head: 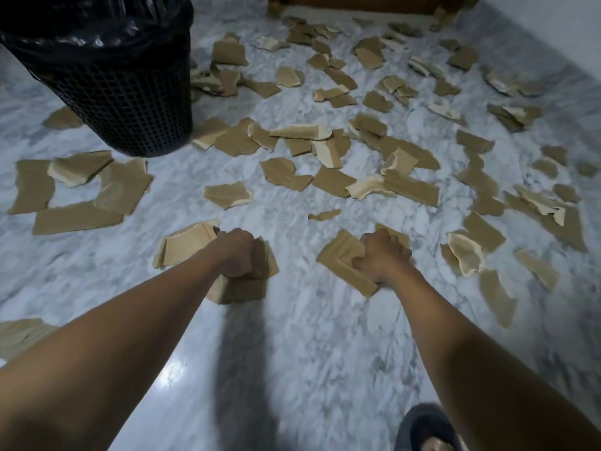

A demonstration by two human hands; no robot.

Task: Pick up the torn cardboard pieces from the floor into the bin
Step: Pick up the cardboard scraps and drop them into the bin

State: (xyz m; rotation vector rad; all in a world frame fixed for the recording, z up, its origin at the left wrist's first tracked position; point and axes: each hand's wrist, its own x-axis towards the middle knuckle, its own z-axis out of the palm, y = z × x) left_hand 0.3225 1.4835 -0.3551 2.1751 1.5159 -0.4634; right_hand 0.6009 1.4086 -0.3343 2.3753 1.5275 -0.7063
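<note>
Both arms reach forward over a marble floor (292,353). My left hand (236,253) grips a bundle of brown cardboard pieces (239,289) that sticks out below and left of the fist. My right hand (382,257) grips another stack of cardboard pieces (338,255), fanned out to its left. Several more torn cardboard pieces (328,148) lie scattered across the floor ahead and to both sides. The black mesh bin (130,92), lined with a black plastic bag, stands at the upper left, well beyond my left hand.
Wooden furniture legs (274,8) stand at the far edge of the floor. A white wall (553,27) runs along the right. A foot in a dark slipper (426,428) is at the bottom right. More cardboard (22,333) lies at the left edge.
</note>
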